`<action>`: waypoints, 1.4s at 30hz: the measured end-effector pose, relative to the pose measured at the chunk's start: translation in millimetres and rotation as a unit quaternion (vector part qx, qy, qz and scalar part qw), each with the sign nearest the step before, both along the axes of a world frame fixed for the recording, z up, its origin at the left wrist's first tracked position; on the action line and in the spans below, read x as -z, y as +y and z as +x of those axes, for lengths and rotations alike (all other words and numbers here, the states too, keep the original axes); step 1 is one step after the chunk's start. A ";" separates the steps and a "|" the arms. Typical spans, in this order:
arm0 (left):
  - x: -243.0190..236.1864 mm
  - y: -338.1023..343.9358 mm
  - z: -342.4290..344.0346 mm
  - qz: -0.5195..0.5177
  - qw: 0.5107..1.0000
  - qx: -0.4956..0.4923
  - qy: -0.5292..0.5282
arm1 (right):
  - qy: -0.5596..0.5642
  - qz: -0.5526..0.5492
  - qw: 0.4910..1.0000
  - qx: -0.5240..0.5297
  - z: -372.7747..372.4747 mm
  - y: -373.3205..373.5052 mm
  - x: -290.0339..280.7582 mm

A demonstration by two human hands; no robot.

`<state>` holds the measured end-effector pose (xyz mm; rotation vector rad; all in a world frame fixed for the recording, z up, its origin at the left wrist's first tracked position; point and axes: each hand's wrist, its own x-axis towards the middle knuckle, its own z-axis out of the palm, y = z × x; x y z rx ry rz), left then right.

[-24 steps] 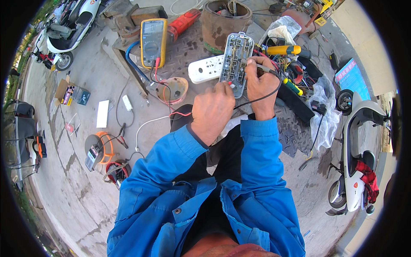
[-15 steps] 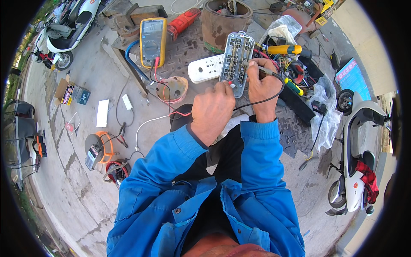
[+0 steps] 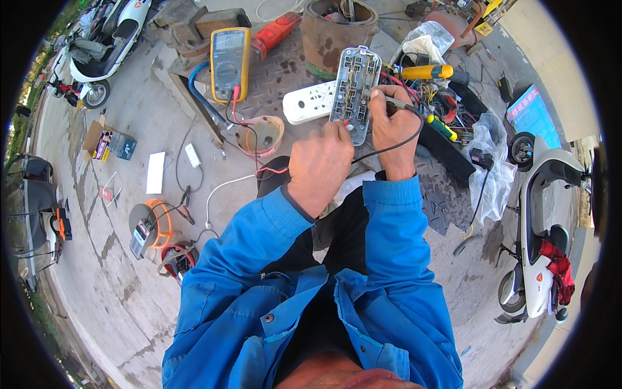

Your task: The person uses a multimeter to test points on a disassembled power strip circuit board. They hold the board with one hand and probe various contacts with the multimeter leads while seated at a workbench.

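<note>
Outdoors on concrete ground, the left hand [image 3: 322, 163] is pinching a red probe against the opened power strip [image 3: 353, 91], its grip closed on it. The right hand [image 3: 391, 124] is gripping a black probe [image 3: 387, 99] there. A yellow multimeter [image 3: 229, 62] is lying left, near a white strip cover [image 3: 310, 102].

The left hand [image 3: 321, 165] grips the lower end of an opened power strip [image 3: 353, 91], while the right hand [image 3: 391, 126] presses a black probe [image 3: 389, 100] against it. A yellow multimeter [image 3: 230, 61] lies nearby, beside a white socket cover [image 3: 308, 102].
</note>
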<state>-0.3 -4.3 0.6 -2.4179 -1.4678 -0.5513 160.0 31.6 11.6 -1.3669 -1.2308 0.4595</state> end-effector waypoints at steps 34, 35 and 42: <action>4.5 4.2 1.3 0.031 0.999 0.001 -0.012 | -0.011 0.006 1.000 -0.005 -10.0 -30.4 14.5; 4.6 4.4 0.9 0.037 0.999 0.000 -0.013 | -0.012 0.005 1.000 -0.004 -10.6 -29.9 13.7; 4.4 3.8 1.8 0.030 0.999 -0.001 -0.013 | -0.023 0.003 1.000 0.003 -10.5 -28.5 13.0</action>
